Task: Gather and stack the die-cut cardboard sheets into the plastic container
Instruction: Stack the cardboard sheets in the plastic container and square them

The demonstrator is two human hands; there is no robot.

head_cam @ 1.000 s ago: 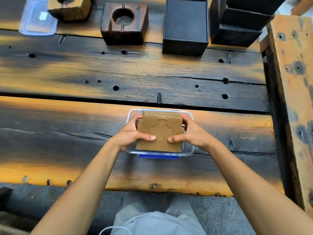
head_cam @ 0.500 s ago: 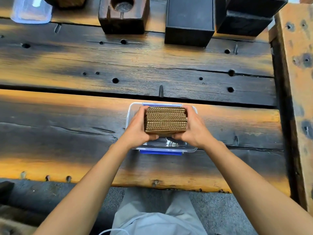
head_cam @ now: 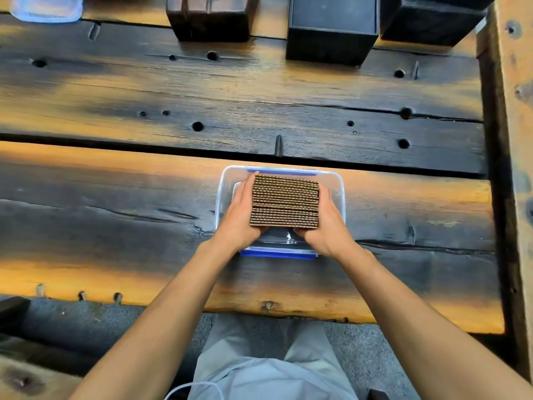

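A thick stack of brown die-cut cardboard sheets (head_cam: 285, 201) stands on edge inside the clear plastic container (head_cam: 340, 192), its corrugated edges facing up. My left hand (head_cam: 239, 220) presses the stack's left side and my right hand (head_cam: 326, 223) presses its right side, thumbs under the near face. The container has blue clips at its far and near rims and rests on the near plank of the wooden table (head_cam: 115, 215). The container's floor shows bare in front of the stack.
At the table's far edge stand a dark wooden block with a round hole (head_cam: 209, 17), a black box (head_cam: 331, 27), another black box (head_cam: 432, 18) and a clear plastic lid (head_cam: 47, 7). A raised wooden beam (head_cam: 516, 140) borders the right side.
The stack has been tipped from lying face-up to standing on edge and has sunk lower into the container. Both hands stayed clamped on its sides.
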